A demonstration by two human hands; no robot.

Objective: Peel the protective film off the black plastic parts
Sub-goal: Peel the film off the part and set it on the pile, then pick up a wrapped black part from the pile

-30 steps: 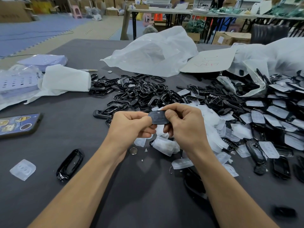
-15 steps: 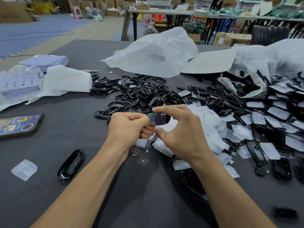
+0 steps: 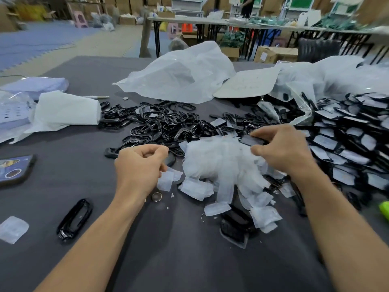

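Note:
My right hand [image 3: 284, 150] pinches a small black plastic part [image 3: 251, 141] between thumb and fingers, above a heap of peeled clear films [image 3: 223, 163]. My left hand [image 3: 141, 165] hovers to the left of that heap with its fingers curled, and nothing shows in it. A loose film [image 3: 166, 180] lies on the table just under that hand. Black frame parts [image 3: 164, 123] are piled behind the hands. Parts with film still on them [image 3: 347, 144] are stacked at the right.
The grey table [image 3: 179, 260] also carries one black frame [image 3: 74, 219], a coin [image 3: 156, 196], a phone [image 3: 14, 169] at the left edge, white bags [image 3: 181, 76] at the back and a folded white sheet [image 3: 65, 110] at the left.
Both hands held the black part together in front of me. My left hand has let go, and my right hand has carried the part away to the right.

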